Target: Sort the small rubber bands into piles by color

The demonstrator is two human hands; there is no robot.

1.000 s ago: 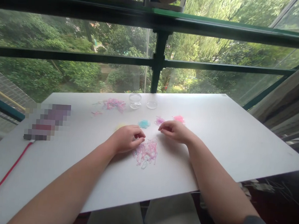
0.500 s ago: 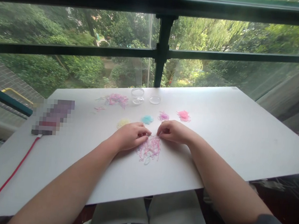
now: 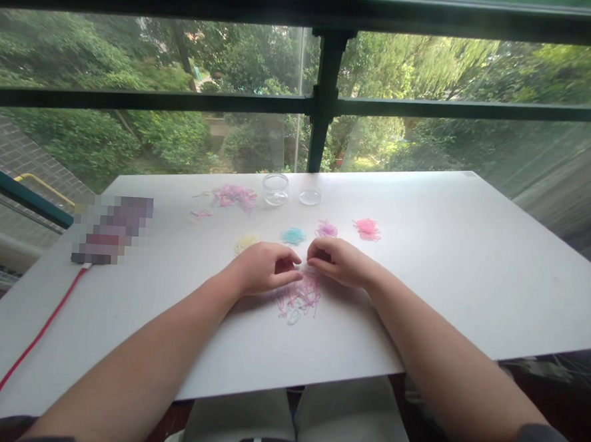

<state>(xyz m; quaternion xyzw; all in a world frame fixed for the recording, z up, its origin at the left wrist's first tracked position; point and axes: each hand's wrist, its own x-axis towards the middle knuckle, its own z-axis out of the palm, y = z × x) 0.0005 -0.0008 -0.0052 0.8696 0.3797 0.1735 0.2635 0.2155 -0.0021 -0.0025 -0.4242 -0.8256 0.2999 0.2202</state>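
Observation:
A loose pile of mixed pink, purple and pale rubber bands [image 3: 298, 300] lies on the white table, just below my hands. Over its upper left edge is my left hand [image 3: 265, 269], thumb and fingers apart with nothing visible between them. My right hand [image 3: 340, 260] is at the pile's upper right, its fingers curled and the fingertips pinched against the thumb; whatever is in the pinch is too small to make out. Beyond the hands sit small heaps of yellow bands [image 3: 247, 243], blue bands [image 3: 293, 235], purple bands [image 3: 327, 228] and pink bands [image 3: 366, 229].
Near the far edge stand a clear round jar [image 3: 276, 190] and a clear lid [image 3: 310, 196]. Another mixed heap of bands [image 3: 235, 196] lies left of the jar. A blurred-out object [image 3: 115, 230] with a red cable [image 3: 38, 338] is at the left. A window railing borders the table [image 3: 447, 277].
My left thumb and fingers have spread apart. My right hand has shifted slightly left, closer to the left one. The whole view has moved a little.

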